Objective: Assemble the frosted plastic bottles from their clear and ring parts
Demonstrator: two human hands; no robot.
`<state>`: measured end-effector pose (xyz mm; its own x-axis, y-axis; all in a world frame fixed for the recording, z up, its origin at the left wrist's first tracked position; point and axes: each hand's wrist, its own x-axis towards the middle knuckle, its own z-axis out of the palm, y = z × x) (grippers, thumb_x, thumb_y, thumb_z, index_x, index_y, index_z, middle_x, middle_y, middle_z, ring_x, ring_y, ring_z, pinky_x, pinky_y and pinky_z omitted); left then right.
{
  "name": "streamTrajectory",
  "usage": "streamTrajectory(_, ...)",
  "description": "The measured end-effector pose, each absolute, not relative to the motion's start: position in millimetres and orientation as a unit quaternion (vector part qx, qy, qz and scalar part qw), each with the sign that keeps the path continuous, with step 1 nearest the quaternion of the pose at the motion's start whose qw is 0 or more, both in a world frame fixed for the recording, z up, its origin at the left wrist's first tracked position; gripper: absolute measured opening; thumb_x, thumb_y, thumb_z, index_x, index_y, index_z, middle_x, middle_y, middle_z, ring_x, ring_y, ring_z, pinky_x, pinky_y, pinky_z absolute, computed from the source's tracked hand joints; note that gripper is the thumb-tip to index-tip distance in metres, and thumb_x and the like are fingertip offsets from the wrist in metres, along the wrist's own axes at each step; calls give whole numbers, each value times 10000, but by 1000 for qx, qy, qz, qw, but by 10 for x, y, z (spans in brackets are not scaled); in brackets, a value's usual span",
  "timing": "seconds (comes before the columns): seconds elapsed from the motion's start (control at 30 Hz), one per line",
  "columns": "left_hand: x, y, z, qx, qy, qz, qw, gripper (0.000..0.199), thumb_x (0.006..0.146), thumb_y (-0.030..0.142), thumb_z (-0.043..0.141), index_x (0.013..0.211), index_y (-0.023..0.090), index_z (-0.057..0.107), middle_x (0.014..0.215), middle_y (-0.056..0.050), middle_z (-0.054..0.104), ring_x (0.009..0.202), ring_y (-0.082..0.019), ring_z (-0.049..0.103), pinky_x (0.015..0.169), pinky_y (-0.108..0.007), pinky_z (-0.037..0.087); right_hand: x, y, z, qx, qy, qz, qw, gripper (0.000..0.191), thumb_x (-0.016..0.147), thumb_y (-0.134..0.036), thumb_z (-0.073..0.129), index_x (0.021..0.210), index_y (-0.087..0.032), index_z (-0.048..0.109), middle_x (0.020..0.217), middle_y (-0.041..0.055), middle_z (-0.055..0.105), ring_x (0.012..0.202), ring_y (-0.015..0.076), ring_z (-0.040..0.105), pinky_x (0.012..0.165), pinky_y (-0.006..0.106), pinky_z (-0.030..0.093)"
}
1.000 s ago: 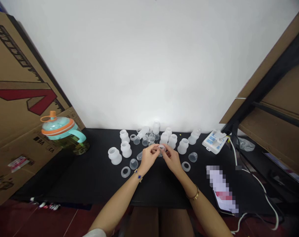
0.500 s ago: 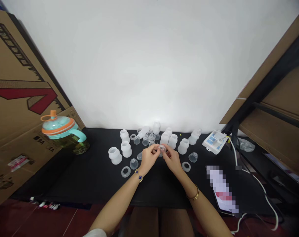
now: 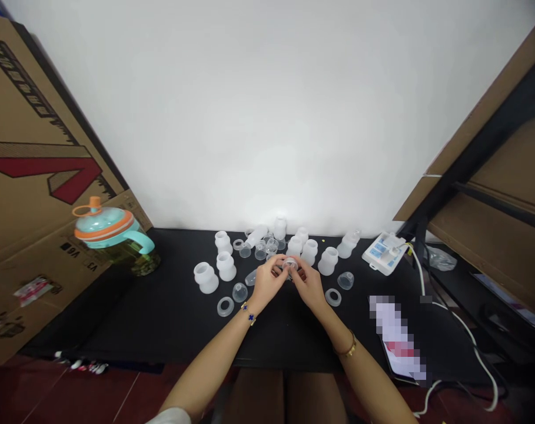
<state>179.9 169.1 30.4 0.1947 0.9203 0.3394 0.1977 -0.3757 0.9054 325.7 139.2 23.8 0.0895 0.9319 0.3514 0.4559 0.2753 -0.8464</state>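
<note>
Over the middle of the black table, my left hand and my right hand meet, fingers closed around a translucent bottle collar ring. The thumbs press at its middle; whether a teat sits inside cannot be made out. Left of my hands lie a clear teat and a loose collar ring. Another collar ring and a clear dome-shaped cap lie to the right. Behind the fingers stand several white baby bottles, and clear caps are clustered beside them.
More white bottles stand on the left. A bottle with a teat on top is at the back right, near a white power strip. A phone lies front right. A large jug stands far left against cardboard.
My fingers have shifted slightly around the collar ring, which is tilted a little differently. The left fingers are more curled. Everything on the table stays where it was.
</note>
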Motion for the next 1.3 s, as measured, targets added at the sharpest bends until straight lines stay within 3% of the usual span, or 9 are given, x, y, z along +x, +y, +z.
streamTrajectory(0.17,1798,1706,292,658,403,491,404,201,867,332,647,1006,187,644,809,-19,724,603,-118,611,566,-208,467,3259,1398,224,-559,-632,230,485,366,951,-406,525,1209,-193,671,830,40,739,634,180,655,539,250,497)
streamTrajectory(0.43,1781,1706,273,690,455,454,332,170,892,332,617,1006,207,629,729,18,702,504,-108,536,528,-219,384,3260,1410,201,-562,-644,208,476,365,948,-390,535,1218,-187,671,842,40,743,598,163,634,531,244,476)
streamTrajectory(1.03,1773,1684,246,762,411,456,203,258,973,307,533,1169,239,686,990,-32,720,642,-121,575,662,-257,490,3267,1431,173,-570,-626,206,491,348,921,-390,570,1202,-216,681,903,38,744,631,167,637,562,254,506)
streamTrajectory(1.3,1794,1671,266,725,425,459,289,249,946,348,571,1161,232,617,1034,-37,738,778,-151,695,645,-244,543,3282,1445,141,-557,-601,244,519,373,931,-410,561,1244,-218,623,1026,43,738,623,156,651,556,260,531)
